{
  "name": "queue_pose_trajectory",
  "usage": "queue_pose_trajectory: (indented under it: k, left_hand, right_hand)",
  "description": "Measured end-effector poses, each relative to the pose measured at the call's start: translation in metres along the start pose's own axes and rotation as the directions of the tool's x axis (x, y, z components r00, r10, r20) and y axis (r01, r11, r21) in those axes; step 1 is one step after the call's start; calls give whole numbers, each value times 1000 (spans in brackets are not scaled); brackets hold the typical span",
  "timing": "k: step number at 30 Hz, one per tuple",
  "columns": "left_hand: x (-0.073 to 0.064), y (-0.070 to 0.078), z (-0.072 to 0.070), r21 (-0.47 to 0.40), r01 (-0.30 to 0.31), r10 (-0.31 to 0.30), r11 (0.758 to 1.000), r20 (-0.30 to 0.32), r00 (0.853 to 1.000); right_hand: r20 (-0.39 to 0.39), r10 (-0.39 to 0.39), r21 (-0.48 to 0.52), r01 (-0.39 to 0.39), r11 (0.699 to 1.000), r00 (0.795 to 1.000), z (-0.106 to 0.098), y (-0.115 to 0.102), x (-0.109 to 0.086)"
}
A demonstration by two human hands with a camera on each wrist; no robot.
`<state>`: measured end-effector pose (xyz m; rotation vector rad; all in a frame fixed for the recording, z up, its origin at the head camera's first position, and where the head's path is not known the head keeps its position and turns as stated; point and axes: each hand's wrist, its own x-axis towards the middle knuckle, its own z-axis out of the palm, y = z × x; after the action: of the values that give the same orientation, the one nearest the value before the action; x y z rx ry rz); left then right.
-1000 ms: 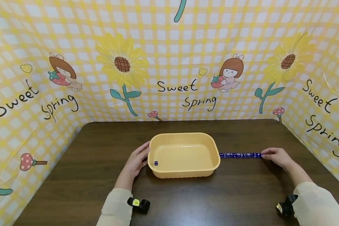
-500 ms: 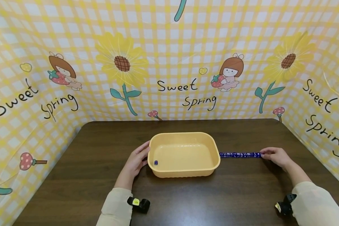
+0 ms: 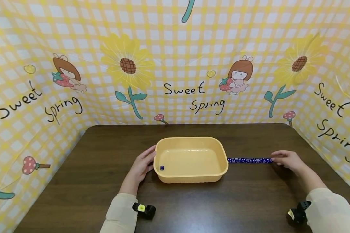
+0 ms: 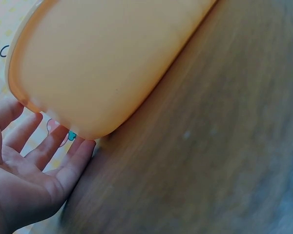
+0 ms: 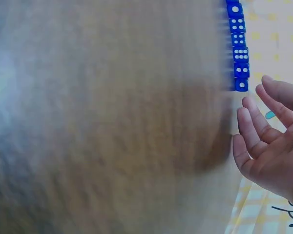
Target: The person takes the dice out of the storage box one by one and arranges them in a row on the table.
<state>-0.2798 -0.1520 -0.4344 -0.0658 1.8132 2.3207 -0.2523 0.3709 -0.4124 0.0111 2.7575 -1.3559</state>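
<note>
A yellow plastic basin (image 3: pixel 192 161) stands in the middle of the table, with one small blue die (image 3: pixel 162 168) inside near its left end. My left hand (image 3: pixel 141 165) rests against the basin's left end; in the left wrist view its fingertips touch the outer wall. From the basin's right side runs a straight row of blue dice (image 3: pixel 249 160) with white pips. Beside the row's right end is my right hand (image 3: pixel 288 159). The right wrist view shows its fingers (image 5: pixel 249 129) loosely bent, holding nothing, just apart from the last die (image 5: pixel 241 85).
The dark wooden table (image 3: pixel 192 207) has rounded far corners. A yellow checked cloth (image 3: pixel 178 48) with sunflowers and lettering hangs behind it and at both sides. Each wrist carries a small black camera.
The right hand has eased slightly rightward, its fingertips parting from the end of the dice row. The left hand, the basin and the die inside stay put.
</note>
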Motion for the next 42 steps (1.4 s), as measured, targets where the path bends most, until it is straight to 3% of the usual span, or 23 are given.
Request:
queue_pose_trajectory:
  k: [4, 12, 23, 36, 42]
  left_hand:
    - [0, 0, -1, -2, -2, 2, 1000, 6, 1000]
    - [1, 0, -2, -18, -11, 11, 1000, 7, 1000]
    - [1, 0, -1, -29, -16, 17, 999, 7, 1000]
    - [1, -1, -2, -22, -20, 20, 1000, 10, 1000]
    - [0, -1, -1, -18, -19, 19, 1000, 4, 1000]
  right_hand:
    - [-12, 6, 27, -6, 1000, 1000, -3, -6, 4]
    - [-30, -77, -49, 76, 996, 997, -1, -36, 10]
    - [-67, -153, -83, 147, 986, 986, 13, -71, 32]
    - [-74, -206, -18, 206, 978, 976, 45, -118, 54]
    - [-68, -256, 64, 260, 963, 964, 65, -134, 65]
